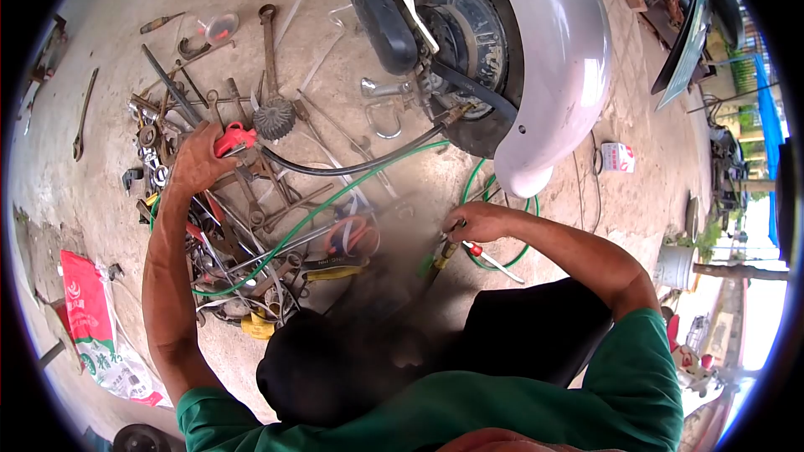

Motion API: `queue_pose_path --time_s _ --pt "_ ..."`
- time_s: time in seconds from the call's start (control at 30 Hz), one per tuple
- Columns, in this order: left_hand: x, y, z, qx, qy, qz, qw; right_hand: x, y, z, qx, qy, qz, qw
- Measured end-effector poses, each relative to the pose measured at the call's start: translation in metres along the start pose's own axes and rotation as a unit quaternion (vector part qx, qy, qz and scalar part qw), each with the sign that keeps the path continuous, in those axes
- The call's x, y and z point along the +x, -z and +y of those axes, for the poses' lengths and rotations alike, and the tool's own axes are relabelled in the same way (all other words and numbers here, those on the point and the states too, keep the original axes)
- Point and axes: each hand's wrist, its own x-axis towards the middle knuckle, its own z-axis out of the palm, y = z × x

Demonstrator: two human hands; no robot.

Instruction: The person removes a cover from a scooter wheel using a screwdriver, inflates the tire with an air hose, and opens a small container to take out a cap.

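My left hand [201, 159] is closed on a red-handled tool [236, 140] over the left part of a heap of tools; its working end is hard to make out. A black hose [335, 171] runs from close by the tool to the wheel [469, 29]. In front of my knees, my right hand [476, 223] is closed on a short tool with a dark and yellowish handle [444, 256], pointing down. Just beside it lies a screwdriver with a red and white handle [496, 263]. A green hose [335, 197] curves across the heap and loops near my right hand.
Wrenches [268, 42], pliers and other metal tools cover the floor to the left. A scooter's pale fender [565, 42] stands ahead, right of centre. A red and white sack [96, 326] lies at lower left. A small white box [618, 156] sits at right.
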Motion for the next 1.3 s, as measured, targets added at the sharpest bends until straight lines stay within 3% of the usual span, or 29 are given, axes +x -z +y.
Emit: queue_pose_path --time_s 0.57,0.77,0.87,1.0,1.17,1.23,1.3 --pt "-0.003 -0.002 0.002 -0.006 -0.034 0.044 0.998 0.0 -0.001 0.0 -0.016 0.006 0.002 1.0" --pt "-0.016 0.006 0.03 0.064 -0.015 0.057 0.996 -0.002 -0.002 -0.001 -0.012 0.014 0.018 1.0" --pt "-0.021 0.006 0.058 0.065 -0.021 0.12 0.99 -0.006 0.0 -0.001 -0.009 0.013 0.021 1.0" --pt "-0.02 -0.002 0.138 0.015 -0.178 0.187 0.966 -0.006 0.0 -0.002 -0.015 0.023 0.014 1.0" --pt "0.008 -0.025 0.26 0.041 -0.242 0.094 0.965 -0.011 -0.005 0.0 0.008 0.059 0.056 0.997" --pt "0.028 -0.044 0.285 0.081 -0.25 0.085 0.961 -0.017 -0.008 0.0 0.018 0.102 0.084 0.991" --pt "0.043 -0.056 0.299 0.095 -0.255 0.073 0.96 -0.021 -0.007 0.001 0.025 0.065 0.043 0.997"
